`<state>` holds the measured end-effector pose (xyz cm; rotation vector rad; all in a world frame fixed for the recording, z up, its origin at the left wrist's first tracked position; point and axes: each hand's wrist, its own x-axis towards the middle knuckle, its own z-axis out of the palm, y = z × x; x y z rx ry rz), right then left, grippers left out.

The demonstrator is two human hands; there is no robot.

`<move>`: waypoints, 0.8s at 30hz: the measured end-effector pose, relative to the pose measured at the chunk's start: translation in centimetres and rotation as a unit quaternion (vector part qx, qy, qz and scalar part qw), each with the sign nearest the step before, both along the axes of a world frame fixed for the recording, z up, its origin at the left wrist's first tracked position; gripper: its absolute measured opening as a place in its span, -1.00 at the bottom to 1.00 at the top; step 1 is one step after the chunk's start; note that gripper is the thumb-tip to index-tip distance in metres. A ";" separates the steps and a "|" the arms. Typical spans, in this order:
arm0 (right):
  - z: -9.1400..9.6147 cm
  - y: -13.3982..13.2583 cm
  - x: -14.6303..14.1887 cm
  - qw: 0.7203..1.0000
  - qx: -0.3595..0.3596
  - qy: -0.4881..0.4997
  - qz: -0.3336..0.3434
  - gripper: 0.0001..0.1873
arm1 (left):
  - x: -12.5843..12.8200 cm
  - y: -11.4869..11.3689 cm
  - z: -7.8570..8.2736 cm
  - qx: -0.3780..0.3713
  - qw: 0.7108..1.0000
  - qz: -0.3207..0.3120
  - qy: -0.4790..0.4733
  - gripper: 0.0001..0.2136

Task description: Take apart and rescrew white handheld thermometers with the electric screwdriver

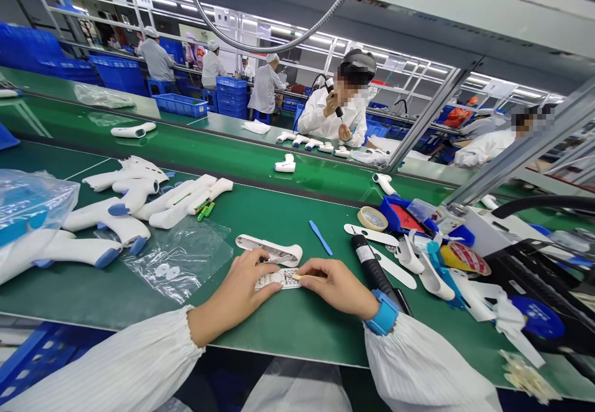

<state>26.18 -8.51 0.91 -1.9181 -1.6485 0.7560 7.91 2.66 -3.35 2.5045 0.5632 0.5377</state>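
Gathered white sleeves (106,362) of a thin, pleated fabric filled the bottom of the view, with a blue wristband (383,314) on the right wrist. Just below the white plastic shell (268,251), a long, hollow, curved molding, the left hand (237,282) had a half-closed grip, its fingertips (264,274) pressed on the edge of a small printed sheet (279,279). The right hand (334,286) had a tight grip on a thin, pale stick (309,278), whose tip touched the sheet. The shell lay on the smooth green desk (288,322), close to both hands.

Left of the shell, a crinkled clear bag (181,263) held small white parts, and beyond it lay a heap of glossy white gun-shaped housings (109,229), many with blue rounded ends. Right of the shell were a flat blue spatula (320,237), a black cylinder (372,263) with a white label, and a roll of tape (372,219). Further right was a jumble of white moldings and blue plastic pieces. Beyond the shell, across a green belt, a co-worker (334,118) in a white coat raised a black handheld device.
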 end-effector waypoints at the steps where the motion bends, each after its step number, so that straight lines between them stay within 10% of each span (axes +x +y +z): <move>1: -0.3 -0.1 0.0 1.000 0.006 0.024 -0.009 -0.85 | 0.0 0.0 0.0 0.001 1.000 -0.004 -0.002 -0.78; 10: 1.2 -2.2 -0.5 0.996 0.047 -0.011 -0.079 -0.79 | -0.5 -0.2 2.0 -0.137 0.985 -0.003 -0.107 -0.80; 17: -1.6 -4.9 0.4 0.952 0.143 -0.172 -0.212 -0.77 | 0.2 -0.4 4.1 -0.444 0.881 -0.012 -0.161 -0.74; 24: 1.4 -2.3 -2.7 0.948 0.252 0.118 -0.153 -0.73 | 3.8 -0.9 5.3 -0.321 0.933 -0.112 -0.116 -0.73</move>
